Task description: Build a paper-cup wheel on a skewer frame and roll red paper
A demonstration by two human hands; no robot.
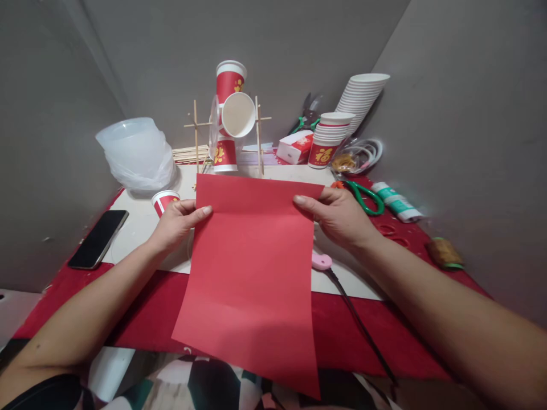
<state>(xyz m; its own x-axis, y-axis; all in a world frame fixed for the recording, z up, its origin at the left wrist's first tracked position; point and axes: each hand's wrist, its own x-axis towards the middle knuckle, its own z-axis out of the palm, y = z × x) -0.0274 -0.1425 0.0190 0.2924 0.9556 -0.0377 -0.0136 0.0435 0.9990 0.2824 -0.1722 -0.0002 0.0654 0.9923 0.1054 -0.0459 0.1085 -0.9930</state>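
Note:
A sheet of red paper (252, 256) hangs upright between my two hands, its lower end bending toward my lap. My left hand (178, 223) pinches its left edge near the top, thumb on the front. On the opposite edge, my right hand (337, 213) grips the sheet the same way. Just behind my left hand sits a red and white paper cup (164, 200). Beyond the sheet rises a structure of paper cups (231, 85) and thin wooden sticks (196, 136). A pink-handled tool (321, 261) with a black cord is partly hidden by the sheet.
At the left are a phone (99, 239) and bagged plastic bowls (134, 154). Stacked paper cups (330, 142), a red and white box (294, 147), green-handled scissors (367, 199), a white and green roll (395, 200) and a thread spool (445, 253) occupy the right. Grey walls surround the table.

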